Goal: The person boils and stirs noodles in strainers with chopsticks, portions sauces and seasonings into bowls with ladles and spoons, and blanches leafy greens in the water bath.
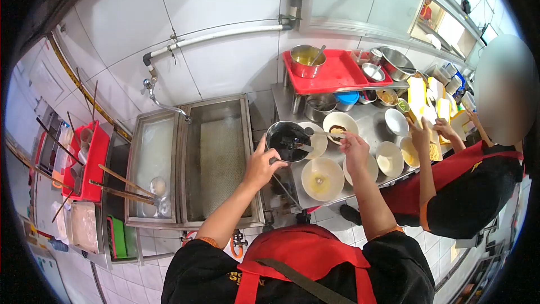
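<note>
Left hand [260, 167], mid-frame: forearm angled upward, fingers gripping the lower-left side of a dark pan [275, 134], which was at frame centre. Right hand [355, 150], right of centre: forearm raised, fingers closed on a spoon [329, 133], head leftward near the pan's right rim. Surroundings: red crate [94, 171] at left; sink [178, 163] left of centre; steel counter [367, 117] with pale bowls [336, 183] right of centre; co-worker [475, 191] at far right.

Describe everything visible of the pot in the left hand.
The pot is round, open-topped and looks metallic, with glossy dark contents. The left hand grips it at the near left, holding it by the worktop's left edge, beside pale bowls. A grey utensil rests inside. The pot's underside is hidden.
</note>
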Demonstrator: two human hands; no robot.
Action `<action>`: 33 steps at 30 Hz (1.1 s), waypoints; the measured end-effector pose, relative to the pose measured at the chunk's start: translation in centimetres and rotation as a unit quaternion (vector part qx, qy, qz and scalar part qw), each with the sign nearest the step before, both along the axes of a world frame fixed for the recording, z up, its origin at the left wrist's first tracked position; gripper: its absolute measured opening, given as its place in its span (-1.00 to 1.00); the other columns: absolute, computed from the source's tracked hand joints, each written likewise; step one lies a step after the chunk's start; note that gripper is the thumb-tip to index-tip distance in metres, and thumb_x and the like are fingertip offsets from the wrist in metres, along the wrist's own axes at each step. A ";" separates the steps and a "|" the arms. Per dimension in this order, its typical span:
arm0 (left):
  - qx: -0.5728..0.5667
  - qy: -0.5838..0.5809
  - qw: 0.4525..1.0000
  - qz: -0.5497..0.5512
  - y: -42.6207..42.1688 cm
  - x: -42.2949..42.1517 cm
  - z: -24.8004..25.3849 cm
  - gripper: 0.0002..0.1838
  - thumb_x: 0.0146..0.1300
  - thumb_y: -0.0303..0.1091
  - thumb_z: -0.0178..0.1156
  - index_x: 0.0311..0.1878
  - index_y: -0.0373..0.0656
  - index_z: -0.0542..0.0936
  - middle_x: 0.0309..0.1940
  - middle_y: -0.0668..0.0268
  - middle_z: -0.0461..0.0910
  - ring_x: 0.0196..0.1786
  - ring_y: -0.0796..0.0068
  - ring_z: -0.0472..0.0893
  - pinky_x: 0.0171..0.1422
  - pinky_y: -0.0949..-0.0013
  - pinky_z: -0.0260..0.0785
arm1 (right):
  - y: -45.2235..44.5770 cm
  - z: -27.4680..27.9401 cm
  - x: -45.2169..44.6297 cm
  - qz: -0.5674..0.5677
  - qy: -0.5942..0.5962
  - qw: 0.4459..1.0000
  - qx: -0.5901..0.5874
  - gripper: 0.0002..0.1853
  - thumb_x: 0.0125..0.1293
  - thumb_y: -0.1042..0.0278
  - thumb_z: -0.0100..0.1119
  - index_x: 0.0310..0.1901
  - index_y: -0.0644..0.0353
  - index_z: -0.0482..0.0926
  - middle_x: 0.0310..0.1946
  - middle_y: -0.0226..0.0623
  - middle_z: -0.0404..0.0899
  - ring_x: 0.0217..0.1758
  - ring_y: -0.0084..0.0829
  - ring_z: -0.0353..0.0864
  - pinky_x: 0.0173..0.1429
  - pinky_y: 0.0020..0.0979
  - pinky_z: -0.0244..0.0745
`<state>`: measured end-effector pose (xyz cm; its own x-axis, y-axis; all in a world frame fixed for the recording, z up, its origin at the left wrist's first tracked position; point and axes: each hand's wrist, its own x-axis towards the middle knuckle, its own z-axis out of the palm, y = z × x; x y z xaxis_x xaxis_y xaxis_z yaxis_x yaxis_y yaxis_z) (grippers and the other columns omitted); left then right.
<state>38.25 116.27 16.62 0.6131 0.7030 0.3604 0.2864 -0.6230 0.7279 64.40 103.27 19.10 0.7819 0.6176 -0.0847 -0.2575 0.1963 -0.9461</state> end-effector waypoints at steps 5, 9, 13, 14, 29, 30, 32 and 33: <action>0.020 -0.014 1.000 0.019 0.3 -2.1 -0.5 -0.67 -0.06 -0.07 0.45 -0.43 -0.09 0.59 0.38 -0.19 0.16 0.13 -0.16 0.52 0.16 0.10 0.40 | -0.8 -3.9 0.1 -0.025 -0.065 0.997 -0.037 -0.81 0.34 0.41 0.11 -0.12 0.33 0.60 -0.48 -0.31 0.60 -0.52 -0.56 0.50 -0.38 -0.56 0.38; 0.011 -0.012 0.999 0.031 0.0 -3.2 -0.4 -0.67 -0.09 -0.12 0.47 -0.45 -0.13 0.58 0.37 -0.14 0.20 0.18 -0.12 0.50 0.20 0.09 0.37 | -2.3 -7.6 -1.5 0.004 -0.403 0.903 -0.148 -0.81 0.30 0.48 0.08 -0.09 0.30 0.59 -0.44 -0.24 0.62 -0.45 -0.38 0.59 -0.29 -0.43 0.49; 0.021 -0.003 0.999 0.039 -0.4 -4.2 -0.2 -0.69 -0.10 -0.16 0.47 -0.45 -0.15 0.59 0.38 -0.08 0.23 0.21 -0.08 0.48 0.20 0.11 0.36 | -3.9 -6.3 -2.3 0.032 -0.731 0.680 -0.043 -0.75 0.21 0.53 0.10 -0.07 0.28 0.59 -0.37 -0.22 0.62 -0.34 -0.27 0.60 -0.26 -0.33 0.52; 0.021 -0.003 0.999 0.041 -0.6 -4.5 0.0 -0.69 -0.10 -0.16 0.47 -0.45 -0.15 0.59 0.38 -0.08 0.23 0.21 -0.08 0.48 0.20 0.11 0.36 | -4.2 -5.0 -3.0 0.044 -0.760 0.647 -0.045 -0.73 0.17 0.55 0.12 -0.07 0.26 0.59 -0.35 -0.23 0.61 -0.30 -0.26 0.60 -0.25 -0.30 0.52; 0.066 0.008 0.998 -0.018 -3.4 -4.8 0.5 -0.74 -0.04 -0.17 0.45 -0.44 -0.09 0.60 0.37 -0.10 0.22 -0.10 0.05 0.67 -0.14 0.22 0.52 | -3.5 -2.3 -10.4 0.052 -0.537 0.840 -0.065 -0.89 0.22 0.48 0.20 -0.24 0.25 0.65 -0.54 -0.20 0.60 -0.58 -0.34 0.55 -0.44 -0.40 0.43; 0.055 0.014 0.998 -0.022 -3.7 -4.7 0.6 -0.74 -0.04 -0.17 0.45 -0.44 -0.09 0.60 0.37 -0.10 0.22 -0.09 0.05 0.66 -0.12 0.22 0.53 | -3.4 -2.6 -10.2 0.047 -0.356 0.929 -0.088 -0.88 0.25 0.46 0.18 -0.23 0.28 0.64 -0.53 -0.22 0.62 -0.58 -0.41 0.54 -0.44 -0.44 0.42; 0.044 0.021 0.998 -0.028 -4.0 -4.5 0.6 -0.74 -0.05 -0.18 0.45 -0.44 -0.10 0.60 0.37 -0.11 0.21 -0.07 0.05 0.66 -0.10 0.22 0.53 | -3.7 -2.7 -9.5 0.041 -0.090 0.991 -0.094 -0.82 0.33 0.42 0.11 -0.20 0.37 0.62 -0.51 -0.24 0.61 -0.56 -0.55 0.51 -0.43 -0.53 0.39; 0.051 0.014 0.998 -0.030 -4.2 -4.4 0.4 -0.73 -0.06 -0.18 0.46 -0.44 -0.10 0.59 0.38 -0.10 0.20 -0.02 0.03 0.64 -0.09 0.21 0.53 | -4.2 -2.7 -8.9 0.040 -0.089 0.991 -0.095 -0.82 0.33 0.42 0.11 -0.20 0.37 0.62 -0.51 -0.24 0.61 -0.56 -0.55 0.51 -0.43 -0.53 0.39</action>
